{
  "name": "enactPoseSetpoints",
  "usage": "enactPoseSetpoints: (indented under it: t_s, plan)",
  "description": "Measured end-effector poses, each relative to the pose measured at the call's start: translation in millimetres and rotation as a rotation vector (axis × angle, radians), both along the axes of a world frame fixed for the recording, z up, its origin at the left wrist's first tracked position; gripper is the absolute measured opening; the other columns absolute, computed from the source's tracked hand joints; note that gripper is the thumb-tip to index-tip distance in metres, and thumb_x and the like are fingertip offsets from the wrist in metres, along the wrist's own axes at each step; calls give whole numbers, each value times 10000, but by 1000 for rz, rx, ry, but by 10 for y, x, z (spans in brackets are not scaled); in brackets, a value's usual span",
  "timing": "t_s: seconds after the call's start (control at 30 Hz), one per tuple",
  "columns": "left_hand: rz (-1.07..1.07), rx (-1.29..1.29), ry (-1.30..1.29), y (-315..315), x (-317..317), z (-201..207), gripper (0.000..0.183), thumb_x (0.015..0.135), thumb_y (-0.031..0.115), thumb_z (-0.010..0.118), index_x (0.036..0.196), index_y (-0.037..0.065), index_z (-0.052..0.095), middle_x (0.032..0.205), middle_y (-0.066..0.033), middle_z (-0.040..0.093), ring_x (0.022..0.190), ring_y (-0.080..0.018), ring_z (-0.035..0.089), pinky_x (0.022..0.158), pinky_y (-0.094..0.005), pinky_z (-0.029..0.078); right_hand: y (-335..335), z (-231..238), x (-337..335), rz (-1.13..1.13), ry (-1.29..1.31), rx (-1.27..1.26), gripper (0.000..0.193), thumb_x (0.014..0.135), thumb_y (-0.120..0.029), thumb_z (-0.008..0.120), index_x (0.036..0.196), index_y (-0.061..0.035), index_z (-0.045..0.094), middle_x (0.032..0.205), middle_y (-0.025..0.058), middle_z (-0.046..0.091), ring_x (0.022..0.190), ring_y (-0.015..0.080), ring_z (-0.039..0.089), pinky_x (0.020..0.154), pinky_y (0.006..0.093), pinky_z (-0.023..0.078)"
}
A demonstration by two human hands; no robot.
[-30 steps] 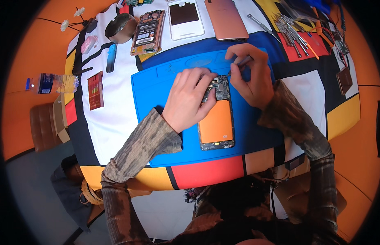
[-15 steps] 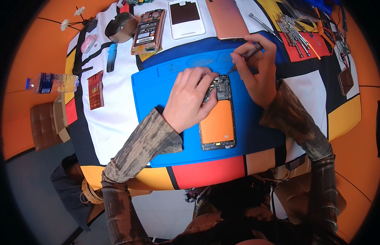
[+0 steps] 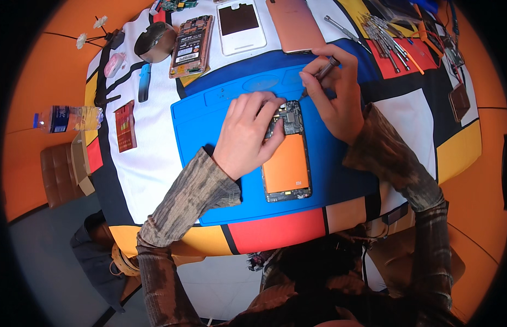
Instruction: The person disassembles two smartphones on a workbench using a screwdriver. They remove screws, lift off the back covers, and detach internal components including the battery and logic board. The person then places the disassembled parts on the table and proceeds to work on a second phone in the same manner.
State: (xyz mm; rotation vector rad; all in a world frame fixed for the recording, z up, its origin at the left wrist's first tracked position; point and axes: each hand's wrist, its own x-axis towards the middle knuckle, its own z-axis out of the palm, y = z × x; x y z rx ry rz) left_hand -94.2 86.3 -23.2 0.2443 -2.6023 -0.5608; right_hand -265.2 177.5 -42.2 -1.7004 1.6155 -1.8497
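An opened phone (image 3: 285, 163) with an orange battery and a bare circuit board at its far end lies on a blue work mat (image 3: 220, 212). My left hand (image 3: 245, 131) is closed round its upper left side, fingers at the far end and thumb by the board, covering part of it. In my right hand (image 3: 338, 98) is a dark-handled screwdriver (image 3: 326, 70), pinched between thumb and fingers and tilted. Its thin tip points down close to the phone's far right corner; whether it touches cannot be made out.
Beyond the mat lie another opened phone (image 3: 192, 46), a white phone shell (image 3: 242, 41) and a copper-coloured back cover (image 3: 297, 27). Several screwdrivers (image 3: 388, 46) are piled at the far right. A round metal bowl (image 3: 155, 42) and a plastic bottle (image 3: 73, 119) are on the left.
The whole view has shifted slightly, so the things sit a little further left. Both hands keep nearly the same hold, and the screwdriver tip stays near the phone's far corner.
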Motion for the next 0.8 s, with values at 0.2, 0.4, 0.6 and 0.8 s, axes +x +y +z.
enactPoseSetpoints:
  t_s: [0.2,0.4,0.6,0.8]
  plan:
    - [4,2,-8,1,0,-1,282,758,77,632,1031,17,596,1001,-96,542,936,-264,518,819,-359,417,35,38,-10,40,76,58,441,868,100,537,1234,-24,324,922,95,561,705,88,560,627,195,462]
    - [3,2,-13,-5,5,2,277,764,83,629,1030,15,596,1004,-98,541,938,-265,517,821,-359,415,15,96,-28,-30,390,-110,411,754,54,668,1085,-30,440,1025,103,583,742,218,558,661,288,466]
    - [3,8,-21,-4,10,3,275,767,88,628,1029,13,596,1002,-99,540,938,-268,514,820,-359,415,-9,59,-40,-39,294,-109,423,747,103,626,1089,-40,425,1116,119,563,793,227,536,708,305,454]
    - [-2,35,-32,-12,21,-3,319,777,77,623,1090,24,594,1036,-113,544,925,-291,504,833,-368,427,30,31,-57,18,228,-108,422,769,113,603,1113,-25,401,1142,149,545,794,190,520,703,289,450]
